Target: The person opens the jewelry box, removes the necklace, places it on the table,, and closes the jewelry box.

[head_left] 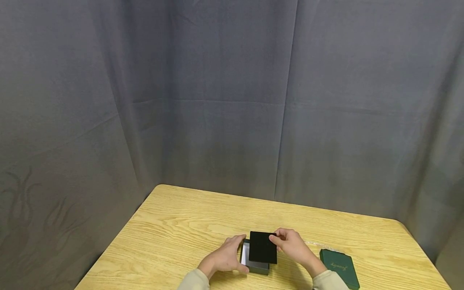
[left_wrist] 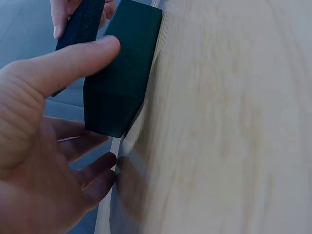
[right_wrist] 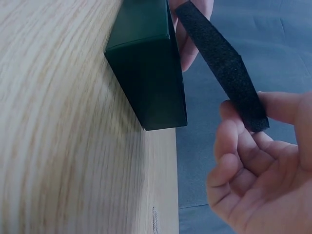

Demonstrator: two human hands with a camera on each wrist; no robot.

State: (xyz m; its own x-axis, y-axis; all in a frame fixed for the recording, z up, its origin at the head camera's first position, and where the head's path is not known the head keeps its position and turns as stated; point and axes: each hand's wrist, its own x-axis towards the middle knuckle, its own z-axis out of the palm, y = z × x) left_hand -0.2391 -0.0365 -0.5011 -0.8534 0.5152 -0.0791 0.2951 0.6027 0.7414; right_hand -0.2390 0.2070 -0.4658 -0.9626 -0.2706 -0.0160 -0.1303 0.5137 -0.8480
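A dark green box base [head_left: 258, 270] with a pale inside sits on the table. My left hand [head_left: 227, 255] steadies it, thumb on the near side and fingers round the far side. In the left wrist view the thumb presses the wall of the green box base [left_wrist: 127, 58]. My right hand [head_left: 293, 246] pinches a flat square black foam pad [head_left: 262, 247] by its right edge. The foam pad [right_wrist: 222, 61] is tilted above the open box, apart from it in the right wrist view, and hides part of the inside.
A green box lid [head_left: 340, 266] with gold lettering lies on the wooden table [head_left: 188, 217] at the right. Beside its far edge is a thin silvery chain [head_left: 322, 245]. Grey curtains [head_left: 224, 121] hang behind the table and along its left side.
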